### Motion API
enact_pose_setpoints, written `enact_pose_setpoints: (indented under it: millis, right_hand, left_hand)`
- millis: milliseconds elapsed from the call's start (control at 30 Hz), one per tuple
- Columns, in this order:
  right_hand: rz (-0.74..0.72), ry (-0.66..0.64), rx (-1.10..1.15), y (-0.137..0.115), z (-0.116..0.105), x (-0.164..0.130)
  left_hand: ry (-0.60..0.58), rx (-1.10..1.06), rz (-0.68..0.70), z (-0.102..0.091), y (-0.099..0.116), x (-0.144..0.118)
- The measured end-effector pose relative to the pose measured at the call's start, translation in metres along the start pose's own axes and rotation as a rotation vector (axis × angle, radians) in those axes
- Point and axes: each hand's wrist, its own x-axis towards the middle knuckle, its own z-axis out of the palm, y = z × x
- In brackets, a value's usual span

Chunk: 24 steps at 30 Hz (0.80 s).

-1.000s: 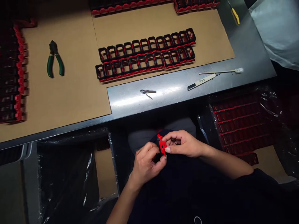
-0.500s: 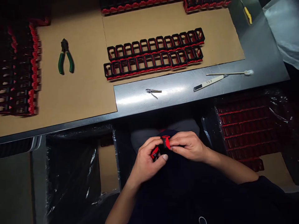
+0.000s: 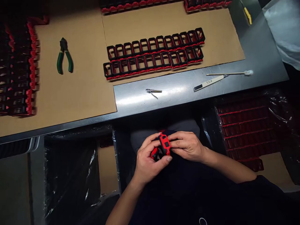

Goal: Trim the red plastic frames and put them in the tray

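Note:
A red and black plastic housing (image 3: 166, 144) is held over my lap, in front of the table edge. My left hand (image 3: 150, 157) wraps round it from the left, thumb along its lower side. Fingers of my right hand (image 3: 188, 145) press together on its right side. Its red face with a dark square opening is turned upward to the right; fingers hide part of it. Two rows of similar black-rimmed red housings (image 3: 152, 61) stand on the cardboard (image 3: 84, 90) on the table.
Green-handled cutting pliers (image 3: 64, 57) lie on the cardboard. On the metal table (image 3: 178, 86) are a small metal clipper-like tool (image 3: 154, 91), a white-handled knife (image 3: 208, 83) and a cotton swab (image 3: 229, 73). More housings stack at left (image 3: 17, 75). A plastic-lined box (image 3: 248, 134) holds rows of housings.
The housing has turned in my hands, so its red face with the square opening now shows. My right fingers have shifted slightly along its side. The tools on the table have stayed put.

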Motion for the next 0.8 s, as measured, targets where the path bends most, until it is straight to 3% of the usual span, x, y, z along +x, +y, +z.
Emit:
enact_pose_setpoints:
  millis: [300, 433, 567, 700, 800]
  right_hand:
    - [0.106, 0.044, 0.142, -0.004, 0.001, 0.002]
    - [0.35, 0.081, 0.347, -0.008, -0.001, 0.002]
    - [0.701, 0.011, 0.749, -0.013, -0.006, 0.003]
    - [0.819, -0.118, 1.019, -0.015, -0.006, 0.005]
    - [0.865, -0.133, 1.091, -0.013, -0.002, 0.007]
  left_hand:
    - [0.058, 0.119, 0.182, 0.0, -0.001, -0.003]
    - [0.079, 0.166, 0.21, 0.001, -0.001, -0.004]
    - [0.101, 0.181, 0.257, 0.004, -0.003, -0.004]
    - [0.121, 0.205, 0.343, 0.006, -0.007, -0.003]
    - [0.088, 0.251, 0.377, 0.007, -0.009, -0.003]
